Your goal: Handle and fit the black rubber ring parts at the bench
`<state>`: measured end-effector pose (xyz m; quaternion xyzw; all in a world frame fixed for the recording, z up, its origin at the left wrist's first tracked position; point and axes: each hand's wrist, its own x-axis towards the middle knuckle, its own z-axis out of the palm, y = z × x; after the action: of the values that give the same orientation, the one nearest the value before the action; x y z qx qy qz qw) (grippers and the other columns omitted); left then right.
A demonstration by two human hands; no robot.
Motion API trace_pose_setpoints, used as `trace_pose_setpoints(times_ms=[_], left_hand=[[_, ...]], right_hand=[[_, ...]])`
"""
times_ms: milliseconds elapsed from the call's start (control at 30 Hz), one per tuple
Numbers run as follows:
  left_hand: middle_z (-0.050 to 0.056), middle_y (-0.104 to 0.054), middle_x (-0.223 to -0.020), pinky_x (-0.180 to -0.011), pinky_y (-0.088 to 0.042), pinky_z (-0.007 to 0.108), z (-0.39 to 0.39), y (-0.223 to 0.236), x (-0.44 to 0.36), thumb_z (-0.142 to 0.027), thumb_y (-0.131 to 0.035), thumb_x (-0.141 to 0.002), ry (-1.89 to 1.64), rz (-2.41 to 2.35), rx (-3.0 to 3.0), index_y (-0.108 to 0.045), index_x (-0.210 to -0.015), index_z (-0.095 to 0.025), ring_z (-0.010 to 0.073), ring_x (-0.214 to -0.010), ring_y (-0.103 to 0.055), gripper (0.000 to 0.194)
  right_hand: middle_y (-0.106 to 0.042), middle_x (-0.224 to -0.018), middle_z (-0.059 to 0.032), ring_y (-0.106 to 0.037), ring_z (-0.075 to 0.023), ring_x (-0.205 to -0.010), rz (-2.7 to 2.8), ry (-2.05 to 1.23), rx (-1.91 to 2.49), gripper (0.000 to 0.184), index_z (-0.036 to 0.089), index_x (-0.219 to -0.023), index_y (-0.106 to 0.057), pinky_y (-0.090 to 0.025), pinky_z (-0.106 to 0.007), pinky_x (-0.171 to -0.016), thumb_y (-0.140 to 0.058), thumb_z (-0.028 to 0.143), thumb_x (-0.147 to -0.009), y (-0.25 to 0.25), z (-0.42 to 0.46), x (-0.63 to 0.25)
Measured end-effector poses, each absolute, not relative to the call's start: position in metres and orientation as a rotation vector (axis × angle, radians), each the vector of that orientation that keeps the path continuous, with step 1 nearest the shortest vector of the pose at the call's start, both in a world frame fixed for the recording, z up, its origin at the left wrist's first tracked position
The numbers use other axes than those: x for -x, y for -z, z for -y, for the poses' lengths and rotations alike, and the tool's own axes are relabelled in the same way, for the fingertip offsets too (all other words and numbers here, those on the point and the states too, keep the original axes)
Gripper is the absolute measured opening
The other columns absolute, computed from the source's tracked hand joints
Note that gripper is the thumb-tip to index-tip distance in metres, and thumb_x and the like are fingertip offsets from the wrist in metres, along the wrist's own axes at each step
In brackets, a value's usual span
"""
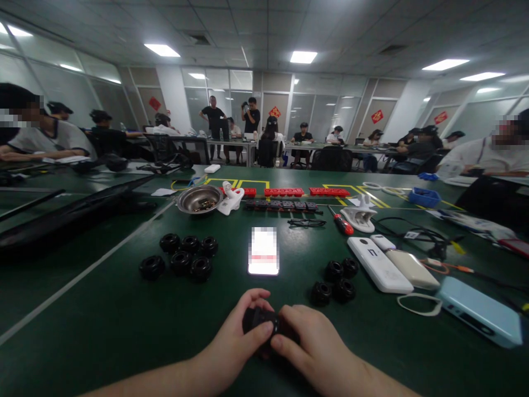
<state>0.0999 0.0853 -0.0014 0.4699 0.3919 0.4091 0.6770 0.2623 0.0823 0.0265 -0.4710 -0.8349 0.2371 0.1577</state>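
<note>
Head view: one black part [261, 318], grasped by left hand [233, 337] and right hand [319, 337] near the desk's [124, 336] near edge; seemingly a single piece, though largely finger-covered. Six black wheels [181, 263], laid toward the left edge; four further wheels [344, 290], toward the right. One lit phone [263, 251], placed farther out between them.

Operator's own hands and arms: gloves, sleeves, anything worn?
Left hand and right hand are both bare: no gloves, and I see no rings. No watch or band shows at either wrist. The visible stretches of forearm have no sleeve, cable or clear marking.
</note>
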Motion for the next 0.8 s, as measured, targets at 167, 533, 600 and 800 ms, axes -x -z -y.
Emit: trace_pose_setpoints(times_ms=[167, 533, 600, 800], left_hand=[[0.0, -0.045, -0.084, -0.038, -0.04, 0.022, -0.088, 0.003, -0.101, -0.042, -0.053, -0.066, -0.854, -0.919, -0.993, -0.033, -0.099, -0.023, 0.0089, -0.048, -0.053, 0.043], [0.002, -0.048, -0.086, -0.056, -0.043, 0.025, -0.084, -0.01, -0.098, -0.026, -0.061, -0.06, -0.845, -0.847, -0.983, -0.042, -0.092, -0.019, 0.0131, -0.069, -0.053, 0.038], [0.003, -0.047, -0.087, -0.057, -0.044, 0.026, -0.084, -0.008, -0.098, -0.031, -0.062, -0.061, -0.847, -0.836, -0.988, -0.042, -0.093, -0.02, 0.0142, -0.072, -0.053, 0.04], [0.001, -0.046, -0.081, -0.041, -0.039, 0.023, -0.087, -0.003, -0.1, -0.044, -0.053, -0.067, -0.813, -0.943, -0.985, -0.038, -0.095, -0.021, 0.0104, -0.051, -0.052, 0.039]], right_hand=[[-0.055, -0.086, -0.0007, -0.05, -0.0145, -0.076, 2.249, -0.712, 1.277, 0.029, 0.019, -0.092, -0.049, -0.037, -0.024, -0.066, -0.063, 0.019, -0.067, -0.027, -0.08, -0.26], [-0.056, -0.072, -0.0015, -0.049, -0.0143, -0.062, 2.292, -0.746, 1.397, 0.021, 0.017, -0.077, -0.05, -0.033, -0.024, -0.053, -0.046, 0.038, -0.08, -0.026, -0.081, -0.263], [-0.057, -0.074, -0.0017, -0.05, -0.0149, -0.065, 2.276, -0.779, 1.382, 0.018, 0.017, -0.08, -0.051, -0.035, -0.024, -0.056, -0.051, 0.035, -0.078, -0.024, -0.083, -0.263], [-0.055, -0.096, -0.0025, -0.051, -0.0164, -0.084, 2.234, -0.753, 1.192, 0.038, 0.02, -0.101, -0.047, -0.038, -0.028, -0.074, -0.06, 0.016, -0.066, -0.024, -0.079, -0.261]])
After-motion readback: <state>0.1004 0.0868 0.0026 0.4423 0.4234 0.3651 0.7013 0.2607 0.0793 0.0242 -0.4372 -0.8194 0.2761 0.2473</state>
